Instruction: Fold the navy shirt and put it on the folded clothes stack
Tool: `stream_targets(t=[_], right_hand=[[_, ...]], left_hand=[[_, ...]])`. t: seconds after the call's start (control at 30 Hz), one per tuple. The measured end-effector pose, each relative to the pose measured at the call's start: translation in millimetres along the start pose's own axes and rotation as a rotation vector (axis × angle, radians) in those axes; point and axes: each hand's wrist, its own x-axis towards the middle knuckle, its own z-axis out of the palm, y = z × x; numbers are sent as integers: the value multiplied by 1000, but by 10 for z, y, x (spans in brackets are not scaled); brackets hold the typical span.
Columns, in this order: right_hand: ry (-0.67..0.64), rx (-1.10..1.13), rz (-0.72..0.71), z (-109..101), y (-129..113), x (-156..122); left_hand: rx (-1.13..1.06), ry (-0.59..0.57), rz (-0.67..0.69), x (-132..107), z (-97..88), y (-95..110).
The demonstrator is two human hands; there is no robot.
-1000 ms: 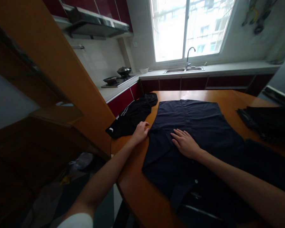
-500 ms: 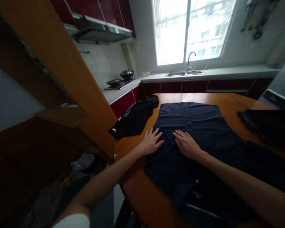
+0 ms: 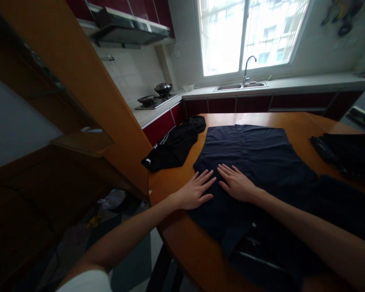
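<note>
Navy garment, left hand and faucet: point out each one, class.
Navy garment (image 3: 275, 170), head view: on the cloth near its middle.
Left hand (image 3: 195, 193), head view: on the back of the hand.
Faucet (image 3: 245, 75), head view: on its upright stem.

You see a matt, lightly creased navy-blue cloth garment (image 3: 258, 150) and a smooth, glossy, rounded orange-brown wooden bench (image 3: 182, 231).

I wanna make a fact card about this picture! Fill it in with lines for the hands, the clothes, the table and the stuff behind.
Left hand: open, palm down on the dark blue garment
Right hand: open, palm down on the same garment, close beside the left
Beyond left hand: black garment
Far right: dark cloth
Table: orange-brown
Behind: sink, window, lidded pot
</note>
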Motion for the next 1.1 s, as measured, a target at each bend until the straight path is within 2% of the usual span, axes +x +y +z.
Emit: stream_targets(t=[0.17, 0.27, 0.33, 0.4, 0.47, 0.5, 0.63, 0.77, 0.83, 0.93, 1.0, 1.1], right_hand=[[6, 3, 1, -22, -15, -9], [23, 17, 3, -14, -14, -13], [28, 23, 5, -12, -13, -14], [25, 20, 2, -20, -15, -15], [18, 5, -1, -34, -21, -14], [12, -4, -1, -41, -24, -14], [-9, -26, 8, -59, -39, -15], [-22, -29, 17, -70, -56, -13], [-25, -24, 27, -83, -68, -10], [-30, -33, 39, -105, -84, -6], [-28, -43, 42, -109, -88, -3], [-18, -45, 53, -93, -80, 3]], left_hand=[[-23, -67, 47, -466, -86, 217], [-90, -103, 56, -528, -199, 242], [-160, -53, 33, -410, -270, 170], [-194, 89, -29, -193, -285, 24], [-163, 231, -90, 44, -221, -164], [-127, 252, -110, 143, -166, -256], [15, 110, -155, 318, 35, -508], [71, 18, -193, 412, -47, -568], [78, 37, -215, 577, -137, -563], [52, 161, -237, 907, -160, -521], [32, 185, -240, 1081, -75, -477], [55, 164, -215, 1189, 102, -432]])
